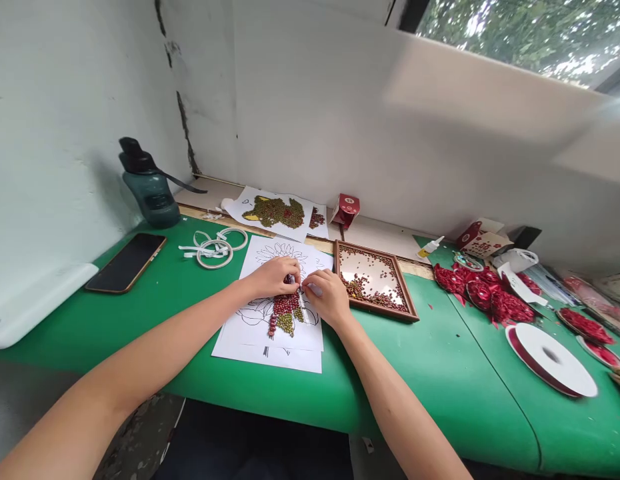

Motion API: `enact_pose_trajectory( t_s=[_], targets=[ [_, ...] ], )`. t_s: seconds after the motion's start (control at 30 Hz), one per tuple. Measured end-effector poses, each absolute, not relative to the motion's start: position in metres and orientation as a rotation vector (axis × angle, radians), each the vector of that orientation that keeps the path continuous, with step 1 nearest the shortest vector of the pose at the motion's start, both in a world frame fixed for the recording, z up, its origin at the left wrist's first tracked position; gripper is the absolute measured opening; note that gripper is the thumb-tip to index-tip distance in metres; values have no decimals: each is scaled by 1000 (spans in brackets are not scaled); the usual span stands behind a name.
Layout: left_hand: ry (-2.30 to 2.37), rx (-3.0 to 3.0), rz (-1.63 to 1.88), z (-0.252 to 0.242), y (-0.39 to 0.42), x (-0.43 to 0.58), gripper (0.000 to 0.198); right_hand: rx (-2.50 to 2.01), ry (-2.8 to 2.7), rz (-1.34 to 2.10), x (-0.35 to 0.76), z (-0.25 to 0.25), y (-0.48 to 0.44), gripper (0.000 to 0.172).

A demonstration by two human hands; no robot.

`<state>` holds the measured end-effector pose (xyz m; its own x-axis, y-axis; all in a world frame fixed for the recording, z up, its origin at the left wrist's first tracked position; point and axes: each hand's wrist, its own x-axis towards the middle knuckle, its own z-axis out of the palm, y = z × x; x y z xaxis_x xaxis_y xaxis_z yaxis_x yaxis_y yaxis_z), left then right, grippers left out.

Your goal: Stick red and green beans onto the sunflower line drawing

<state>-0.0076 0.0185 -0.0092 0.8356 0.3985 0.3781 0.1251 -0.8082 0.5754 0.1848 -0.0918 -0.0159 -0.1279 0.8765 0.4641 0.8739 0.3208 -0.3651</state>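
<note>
Left hand: my left hand (277, 277) is over the upper part of the bean picture, fingertips drawn together; I cannot tell what, if anything, is pinched between them.
Right hand: my right hand (327, 295) is just beside the left, fingers curled, thumb and forefinger close together; grip contents hidden from me.
Bean picture: on the paper sheet (310, 338) in front of me, partly under my fingers; red beans (285, 304) in a patch with a narrow strip running down, green beans (285, 325) at its lower edge.
Line drawing: black flower outline (270, 251) on the same paper, showing beyond my left hand.
Tray: brown-framed tray (370, 267) just right of the paper, loose beans (357, 288) mostly toward its near side.
Behind: sheet with a finished-looking green bean figure (277, 212); small red box (346, 210) to its right.
Left side: phone (126, 263) flat on the green tabletop (190, 340), dark bottle (149, 190) upright behind it.
Far right: ribbon spool (553, 359) lying flat, red fabric flowers (510, 305) beyond.
</note>
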Motion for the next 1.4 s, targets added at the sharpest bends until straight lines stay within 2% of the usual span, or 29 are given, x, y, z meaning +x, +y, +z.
enact_pose_trajectory(
  t_s=[0.5, 0.8, 1.4],
  targets=[
    [378, 2478, 679, -8, 19, -10, 10, -1522, -2005, 55, 186, -13, -95, 15],
    [399, 2558, 705, -7, 21, -12, 18, -1441, -2074, 70, 188, -10, -98, 27],
    [391, 2599, 684, -7, 21, -13, 18, -1443, -2116, 61, 187, -8, -100, 27]
  ],
)
